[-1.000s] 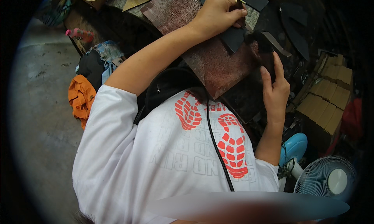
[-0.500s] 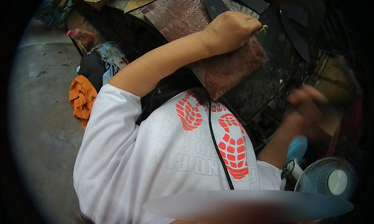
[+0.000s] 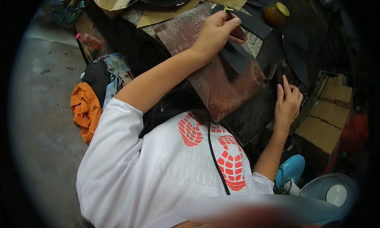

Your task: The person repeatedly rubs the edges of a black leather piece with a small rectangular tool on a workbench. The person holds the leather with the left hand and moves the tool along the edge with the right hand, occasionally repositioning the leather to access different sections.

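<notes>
My left hand [image 3: 215,33] is closed over the reddish-brown sheet, gripping a black flat piece [image 3: 237,57] that hangs below its fingers. A small yellow tip [image 3: 228,8] pokes out above the hand; what it belongs to is hidden. Under the hand lies the worn, mottled reddish-brown sheet [image 3: 233,89], one corner toward my shirt. My right hand [image 3: 289,103] is at the right edge of the dark tabletop, index finger and thumb stretched out and apart. Its fingertips are beside something dark that I cannot make out.
An amber jar [image 3: 276,15] stands at the back among black cut pieces [image 3: 295,55] and tan card sheets [image 3: 168,15]. Cardboard boxes [image 3: 326,117], a blue round thing [image 3: 291,168] and a fan [image 3: 330,194] are at right. Left are orange cloth [image 3: 86,111] and a pink-capped bottle [image 3: 89,41].
My left hand has moved left and back, and a black piece now shows hanging from it. My right hand, blurred before, has come left to the tabletop's edge.
</notes>
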### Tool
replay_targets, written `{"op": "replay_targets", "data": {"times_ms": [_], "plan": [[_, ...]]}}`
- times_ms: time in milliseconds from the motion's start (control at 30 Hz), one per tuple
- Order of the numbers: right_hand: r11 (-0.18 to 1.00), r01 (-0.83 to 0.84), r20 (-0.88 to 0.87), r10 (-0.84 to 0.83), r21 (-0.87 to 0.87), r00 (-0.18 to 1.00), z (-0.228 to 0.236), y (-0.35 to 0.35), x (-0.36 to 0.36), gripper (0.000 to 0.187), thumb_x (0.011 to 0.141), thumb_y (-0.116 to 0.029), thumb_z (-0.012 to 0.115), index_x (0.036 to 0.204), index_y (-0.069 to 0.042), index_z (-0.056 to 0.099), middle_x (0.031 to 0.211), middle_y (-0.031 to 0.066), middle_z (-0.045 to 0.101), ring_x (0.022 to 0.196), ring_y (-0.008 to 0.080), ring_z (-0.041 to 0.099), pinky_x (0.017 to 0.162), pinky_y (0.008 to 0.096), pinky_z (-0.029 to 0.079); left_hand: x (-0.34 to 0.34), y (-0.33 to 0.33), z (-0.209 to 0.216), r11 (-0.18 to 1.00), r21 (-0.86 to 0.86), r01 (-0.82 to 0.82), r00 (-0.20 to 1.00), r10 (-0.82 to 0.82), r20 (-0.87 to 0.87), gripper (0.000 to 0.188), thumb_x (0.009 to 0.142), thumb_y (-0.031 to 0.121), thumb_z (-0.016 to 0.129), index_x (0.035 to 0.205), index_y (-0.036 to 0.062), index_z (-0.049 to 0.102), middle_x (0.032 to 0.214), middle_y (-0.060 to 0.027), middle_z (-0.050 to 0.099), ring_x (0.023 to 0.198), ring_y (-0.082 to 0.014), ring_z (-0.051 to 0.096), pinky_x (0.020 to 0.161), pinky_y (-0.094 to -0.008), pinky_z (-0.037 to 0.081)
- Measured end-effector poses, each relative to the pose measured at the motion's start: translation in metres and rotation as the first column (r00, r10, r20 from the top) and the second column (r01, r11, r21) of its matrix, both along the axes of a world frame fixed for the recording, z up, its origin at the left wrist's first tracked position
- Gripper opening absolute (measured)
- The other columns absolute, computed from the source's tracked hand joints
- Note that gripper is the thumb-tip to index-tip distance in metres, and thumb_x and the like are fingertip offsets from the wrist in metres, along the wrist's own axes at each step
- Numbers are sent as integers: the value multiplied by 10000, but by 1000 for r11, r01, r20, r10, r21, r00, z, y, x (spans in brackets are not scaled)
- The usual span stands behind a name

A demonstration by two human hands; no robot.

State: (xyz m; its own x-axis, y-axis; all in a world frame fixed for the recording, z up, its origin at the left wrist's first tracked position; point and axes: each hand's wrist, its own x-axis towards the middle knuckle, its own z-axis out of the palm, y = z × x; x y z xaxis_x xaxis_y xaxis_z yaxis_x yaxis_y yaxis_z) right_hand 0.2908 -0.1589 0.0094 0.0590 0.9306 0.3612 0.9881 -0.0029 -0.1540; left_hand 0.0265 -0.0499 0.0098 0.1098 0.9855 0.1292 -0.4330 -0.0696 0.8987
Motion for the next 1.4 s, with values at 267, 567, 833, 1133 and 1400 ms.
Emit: {"op": "replay_targets", "data": {"times_ms": [267, 567, 833, 1133, 1400], "plan": [[829, -559, -57, 558, 0, 828, 39, 65, -116, 615, 784, -421, 777, 1313, -148, 619, 1137, 161, 628, 1098, 326, 598, 915, 412, 502, -49, 3, -5, 870, 246, -428, 865, 473, -166, 124, 957, 118, 653, 1015, 9, 650, 926, -26, 645, 809, -100, 646, 724, -239, 570], [754, -642, -331, 575, -138, 748, 99, 84, -53, 728, 696, -167, 694, 1405, -155, 532, 1068, 159, 568, 977, 319, 583, 890, 396, 486, -44, -12, 1, 936, 91, -340, 929, 349, -122, 155, 983, 134, 632, 1078, 12, 647, 987, -51, 656, 848, -108, 644, 758, -242, 578], [873, -487, -178, 476, -24, 861, 139, 71, 61, 841, 630, 77, 612, 1430, -174, 541, 1286, 92, 545, 1186, 273, 558, 1022, 407, 472, -41, -17, 5, 925, 151, -348, 915, 370, -162, 120, 955, 154, 665, 984, 37, 660, 844, 15, 637, 751, -56, 581, 708, -218, 494], [798, -281, -206, 201, -532, 958, 42, 145, 122, 702, 783, -337, 764, 1429, -177, 538, 1442, 164, 485, 1354, 362, 432, 1135, 453, 338, -38, -8, -2, 899, 227, -375, 818, 436, -375, 222, 882, 211, 698, 964, 6, 691, 843, -107, 688, 721, -199, 623, 688, -336, 490], [658, -743, -51, 744, -124, 667, 137, 192, -21, 440, 878, -127, 693, 1309, -90, 615, 1266, 132, 634, 1175, 317, 608, 993, 377, 477, -31, -9, -3, 883, 268, -386, 793, 466, -392, 216, 856, 218, 696, 934, 17, 689, 831, -134, 661, 724, -263, 628, 678, -375, 482]]}}
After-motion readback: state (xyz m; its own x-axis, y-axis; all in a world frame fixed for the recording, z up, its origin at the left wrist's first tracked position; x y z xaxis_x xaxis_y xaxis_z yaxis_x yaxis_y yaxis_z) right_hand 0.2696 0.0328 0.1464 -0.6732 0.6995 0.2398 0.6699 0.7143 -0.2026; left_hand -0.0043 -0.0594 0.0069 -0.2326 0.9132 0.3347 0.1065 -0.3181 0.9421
